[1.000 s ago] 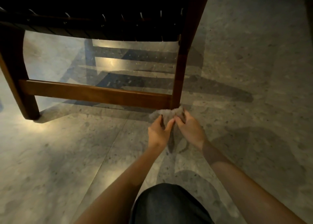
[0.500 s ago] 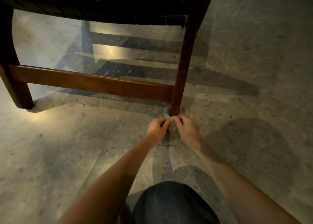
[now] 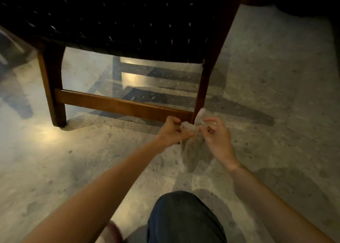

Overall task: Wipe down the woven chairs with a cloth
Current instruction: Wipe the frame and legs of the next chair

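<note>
Pinching cloth (image 3: pixel 192 150) at both sides: left hand (image 3: pixel 173 130) grip tight, right hand (image 3: pixel 218 141) grip looser, beside chair leg (image 3: pixel 202 88).

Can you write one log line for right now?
left hand: grips cloth | right hand: pinches cloth | cloth: at chair leg base

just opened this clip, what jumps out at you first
Mid-frame, the left hand and right hand grip a pale cloth at the foot of a wooden chair leg. Above them looms the dark woven seat, over a glossy speckled floor.
</note>
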`<act>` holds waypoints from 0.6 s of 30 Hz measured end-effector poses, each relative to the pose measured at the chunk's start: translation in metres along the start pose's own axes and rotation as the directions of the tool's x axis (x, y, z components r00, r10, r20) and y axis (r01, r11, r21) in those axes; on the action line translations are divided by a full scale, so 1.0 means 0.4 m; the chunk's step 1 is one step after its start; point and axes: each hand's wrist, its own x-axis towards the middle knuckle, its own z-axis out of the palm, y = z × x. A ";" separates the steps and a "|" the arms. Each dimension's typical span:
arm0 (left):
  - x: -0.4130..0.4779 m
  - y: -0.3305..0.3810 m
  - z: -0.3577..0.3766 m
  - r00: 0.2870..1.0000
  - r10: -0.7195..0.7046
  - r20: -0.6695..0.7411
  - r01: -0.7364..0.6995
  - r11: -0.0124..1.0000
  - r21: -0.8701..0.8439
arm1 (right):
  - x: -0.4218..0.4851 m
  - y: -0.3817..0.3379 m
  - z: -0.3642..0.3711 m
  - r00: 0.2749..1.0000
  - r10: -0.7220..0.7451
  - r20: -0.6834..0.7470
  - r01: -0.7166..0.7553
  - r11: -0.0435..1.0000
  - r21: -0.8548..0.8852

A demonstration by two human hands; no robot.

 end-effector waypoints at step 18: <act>-0.154 0.347 -0.333 0.802 0.595 0.051 -0.513 0.643 0.569 | 0.067 -0.497 -0.064 0.878 -0.416 0.238 0.392 0.909 0.142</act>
